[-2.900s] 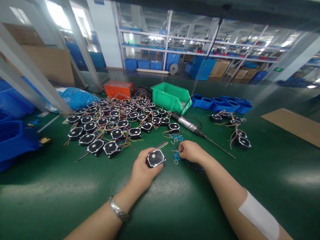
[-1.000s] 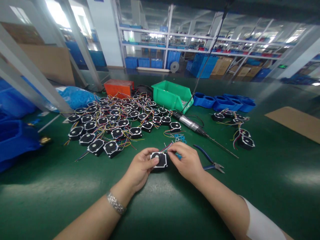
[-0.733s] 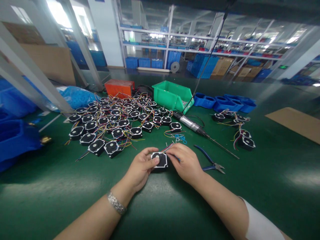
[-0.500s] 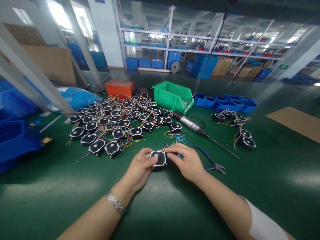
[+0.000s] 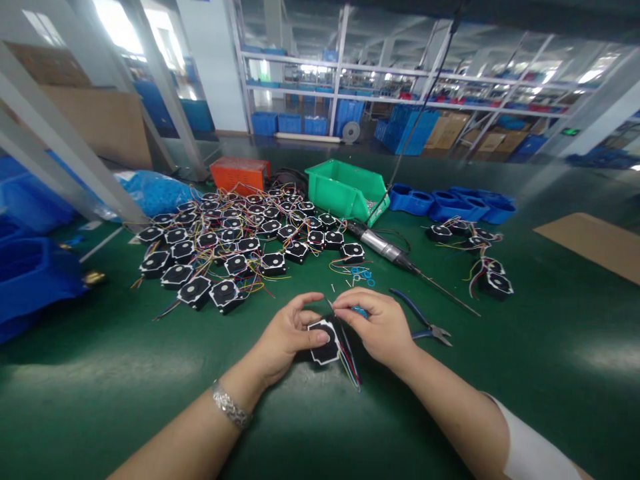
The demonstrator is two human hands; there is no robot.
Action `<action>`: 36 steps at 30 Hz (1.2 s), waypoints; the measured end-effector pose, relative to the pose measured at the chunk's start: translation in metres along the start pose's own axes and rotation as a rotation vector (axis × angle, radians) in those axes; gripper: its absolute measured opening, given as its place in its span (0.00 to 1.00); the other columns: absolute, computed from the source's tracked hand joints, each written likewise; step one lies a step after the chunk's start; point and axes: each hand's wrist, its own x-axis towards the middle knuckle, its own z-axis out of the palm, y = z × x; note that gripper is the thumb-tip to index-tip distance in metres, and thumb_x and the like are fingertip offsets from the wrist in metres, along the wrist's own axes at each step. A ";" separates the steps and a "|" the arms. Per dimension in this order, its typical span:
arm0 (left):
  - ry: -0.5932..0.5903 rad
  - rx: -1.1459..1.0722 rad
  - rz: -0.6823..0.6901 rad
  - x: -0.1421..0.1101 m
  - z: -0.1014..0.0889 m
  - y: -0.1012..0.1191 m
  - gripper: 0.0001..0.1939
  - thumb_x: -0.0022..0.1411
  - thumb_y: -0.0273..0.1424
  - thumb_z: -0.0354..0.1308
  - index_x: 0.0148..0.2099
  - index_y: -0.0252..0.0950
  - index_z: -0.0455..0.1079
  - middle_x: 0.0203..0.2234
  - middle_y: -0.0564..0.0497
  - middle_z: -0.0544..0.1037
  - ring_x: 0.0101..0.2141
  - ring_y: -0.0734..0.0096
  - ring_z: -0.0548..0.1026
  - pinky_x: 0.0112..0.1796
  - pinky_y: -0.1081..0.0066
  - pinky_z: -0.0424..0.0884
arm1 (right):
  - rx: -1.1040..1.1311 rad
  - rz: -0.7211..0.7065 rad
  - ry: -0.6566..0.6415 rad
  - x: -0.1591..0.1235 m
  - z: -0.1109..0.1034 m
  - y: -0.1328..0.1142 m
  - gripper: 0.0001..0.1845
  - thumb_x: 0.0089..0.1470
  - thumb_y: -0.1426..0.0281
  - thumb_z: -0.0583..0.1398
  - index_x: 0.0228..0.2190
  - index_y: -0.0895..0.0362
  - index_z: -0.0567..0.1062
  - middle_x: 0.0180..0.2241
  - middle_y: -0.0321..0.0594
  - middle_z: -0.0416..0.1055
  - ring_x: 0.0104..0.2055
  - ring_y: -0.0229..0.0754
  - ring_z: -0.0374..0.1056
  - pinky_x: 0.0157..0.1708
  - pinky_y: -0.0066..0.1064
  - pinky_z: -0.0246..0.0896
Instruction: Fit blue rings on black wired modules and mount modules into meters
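My left hand (image 5: 285, 337) grips a small black motor (image 5: 327, 355) with white edging, its thumb across the face. Coloured wires (image 5: 352, 370) hang from the motor's right side toward the table. Just above the motor, my right hand (image 5: 377, 325) pinches a thin piece (image 5: 329, 305) too small to identify, near the left index fingertip. Something blue (image 5: 359, 311) shows beneath the curled right fingers; whether they hold it is unclear. Small blue rings (image 5: 367, 274) and thin, screw-like bits lie beyond the hands. Blue-handled cutting pliers (image 5: 434, 331) rest right of my right hand.
Many similar wired motors (image 5: 230, 233) cover the left of the green table. Behind stand an orange box (image 5: 240, 175) and a green bin (image 5: 333, 190). An electric screwdriver (image 5: 383, 245) lies centre-right, with blue cups (image 5: 453, 208) and more motors (image 5: 495, 283) farther right.
The motor has turned and tipped in my left hand, so its wires now hang down on the right instead of pointing away. My left index finger has lifted off it.
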 end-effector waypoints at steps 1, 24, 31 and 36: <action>-0.001 0.009 0.000 0.000 0.000 0.000 0.31 0.38 0.24 0.64 0.47 0.34 0.57 0.22 0.54 0.71 0.24 0.75 0.69 0.27 0.74 0.63 | -0.011 -0.014 -0.003 0.000 0.000 -0.001 0.03 0.43 0.77 0.58 0.23 0.59 0.73 0.26 0.33 0.69 0.30 0.28 0.65 0.32 0.18 0.60; 0.264 -0.290 0.048 0.008 -0.016 0.005 0.07 0.47 0.28 0.59 0.29 0.31 0.64 0.22 0.54 0.71 0.23 0.77 0.70 0.25 0.76 0.65 | -0.352 0.080 0.095 0.007 -0.006 0.035 0.09 0.48 0.76 0.54 0.32 0.59 0.71 0.33 0.37 0.67 0.35 0.33 0.63 0.38 0.25 0.61; 0.331 -0.340 0.075 0.010 -0.017 0.008 0.05 0.48 0.27 0.57 0.31 0.32 0.67 0.24 0.53 0.72 0.25 0.76 0.70 0.26 0.75 0.66 | -0.660 0.012 -0.244 0.008 0.008 0.058 0.22 0.49 0.72 0.54 0.48 0.61 0.63 0.49 0.42 0.57 0.51 0.42 0.53 0.53 0.37 0.48; 0.285 -0.267 0.072 0.008 -0.013 0.009 0.10 0.43 0.24 0.58 0.33 0.32 0.68 0.24 0.53 0.72 0.24 0.76 0.70 0.28 0.74 0.66 | -0.734 -0.067 -0.395 0.007 0.015 0.057 0.15 0.52 0.74 0.50 0.42 0.60 0.68 0.47 0.41 0.59 0.49 0.40 0.54 0.52 0.34 0.48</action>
